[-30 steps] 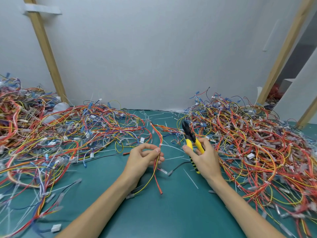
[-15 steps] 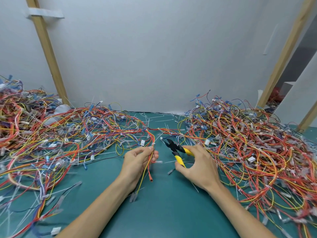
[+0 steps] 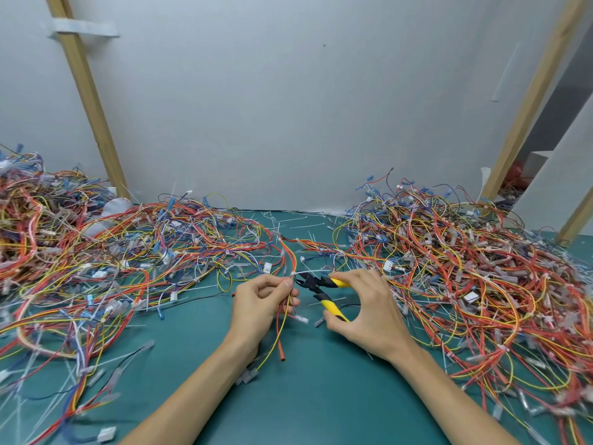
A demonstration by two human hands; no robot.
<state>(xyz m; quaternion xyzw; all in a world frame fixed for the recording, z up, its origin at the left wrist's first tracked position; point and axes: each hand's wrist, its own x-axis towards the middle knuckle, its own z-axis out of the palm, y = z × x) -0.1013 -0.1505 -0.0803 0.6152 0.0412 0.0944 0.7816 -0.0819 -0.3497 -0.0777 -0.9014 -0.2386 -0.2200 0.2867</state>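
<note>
**A:** Where is the thin bundle of red, orange and yellow wires (image 3: 284, 319)?

**B:** Over the middle of the teal tabletop (image 3: 305, 399). The left hand (image 3: 256, 306) pinches it, with thumb and fingers (image 3: 286, 285) curled round it. Its long axis runs away from the person, and the loose ends trail toward the near edge.

**A:** And the white plastic cable tie (image 3: 310, 271)?

**B:** It's wrapped round the bundle just above the pinch. Its tail sticks out to the right, crosswise to the wires.

**A:** So the right hand (image 3: 372, 311) is nearer the tail?

**B:** Yes. It grips the yellow-handled black cutters (image 3: 321, 289) with the handles spread and the jaws parted. The nose points left, just beside the tie and under its tail. I'd judge the next move to be a short nudge left onto the tie, keeping clear of the wires.

**A:** What's around them?

**B:** Tangled heaps of coloured wires on the left (image 3: 112, 252) and right (image 3: 465, 268), and a grey wall (image 3: 288, 107) with a slanted wooden post (image 3: 90, 101) behind.
</note>
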